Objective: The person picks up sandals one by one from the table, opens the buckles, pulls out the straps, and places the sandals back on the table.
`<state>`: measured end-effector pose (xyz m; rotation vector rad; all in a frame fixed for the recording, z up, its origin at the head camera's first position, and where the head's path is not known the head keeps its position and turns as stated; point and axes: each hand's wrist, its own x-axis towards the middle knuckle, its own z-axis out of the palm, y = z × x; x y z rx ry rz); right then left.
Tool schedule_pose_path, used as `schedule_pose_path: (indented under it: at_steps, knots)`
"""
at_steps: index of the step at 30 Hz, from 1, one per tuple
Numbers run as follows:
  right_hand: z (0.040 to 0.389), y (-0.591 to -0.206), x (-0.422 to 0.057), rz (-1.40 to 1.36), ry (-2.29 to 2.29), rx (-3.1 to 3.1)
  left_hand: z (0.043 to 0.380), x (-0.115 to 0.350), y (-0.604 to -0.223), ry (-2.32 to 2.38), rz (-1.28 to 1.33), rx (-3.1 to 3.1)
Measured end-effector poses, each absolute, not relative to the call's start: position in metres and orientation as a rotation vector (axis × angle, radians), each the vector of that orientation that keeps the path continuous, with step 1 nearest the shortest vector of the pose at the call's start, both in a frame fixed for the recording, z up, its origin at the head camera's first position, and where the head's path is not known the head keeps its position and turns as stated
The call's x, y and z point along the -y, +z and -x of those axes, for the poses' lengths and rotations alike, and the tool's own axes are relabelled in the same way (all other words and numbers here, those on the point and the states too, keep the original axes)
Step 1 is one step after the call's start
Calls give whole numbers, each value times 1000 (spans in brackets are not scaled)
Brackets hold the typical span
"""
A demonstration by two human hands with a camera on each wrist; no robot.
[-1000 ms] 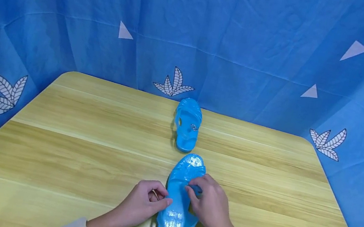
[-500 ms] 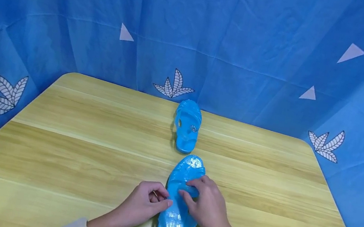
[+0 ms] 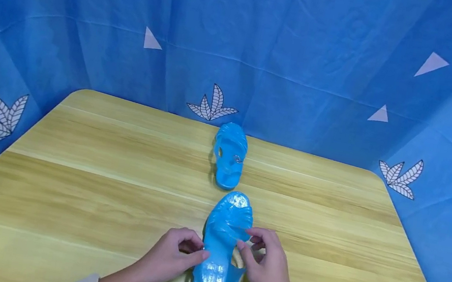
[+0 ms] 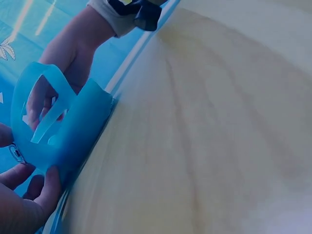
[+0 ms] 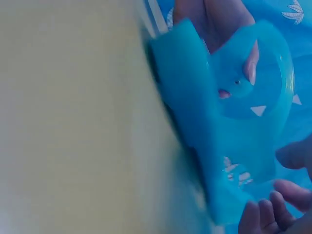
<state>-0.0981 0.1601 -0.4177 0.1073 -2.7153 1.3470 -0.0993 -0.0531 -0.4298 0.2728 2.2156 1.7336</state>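
Note:
A glossy blue sandal (image 3: 217, 244) lies toe away from me near the table's front edge. My left hand (image 3: 175, 255) is at its left side, thumb and index finger pinching the sandal's edge. In the left wrist view a small metal buckle (image 4: 17, 153) shows between those fingers. A strap tab with a hole (image 5: 237, 83) shows near the left fingertips in the right wrist view. My right hand (image 3: 268, 263) is on the right beside the front strap (image 3: 235, 217), thumb and index finger apart; whether they touch the strap is unclear.
A second blue sandal (image 3: 229, 159) with a metal buckle (image 3: 238, 159) lies further back, toe toward the curtain. The wood-patterned table (image 3: 112, 177) is bounded by a blue curtain (image 3: 315, 36) with white triangles and leaf prints.
My right hand's fingertips have drawn back to the right from over the sandal to its right side. The left hand stays at the left edge. The view has shifted slightly.

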Motion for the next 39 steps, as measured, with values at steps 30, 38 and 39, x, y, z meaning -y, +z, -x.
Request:
schedule_pose_path:
  at_steps: [30, 38, 39]
  knots:
    - [71, -426, -180, 454, 2253, 2492, 100, 28, -435, 2009, -214, -1964]
    - [89, -424, -187, 493, 2220, 2379, 121, 13, -436, 2019, -162, -1950]
    - [93, -424, -188, 489, 2218, 2370, 124, 11, -435, 2023, -152, -1945]
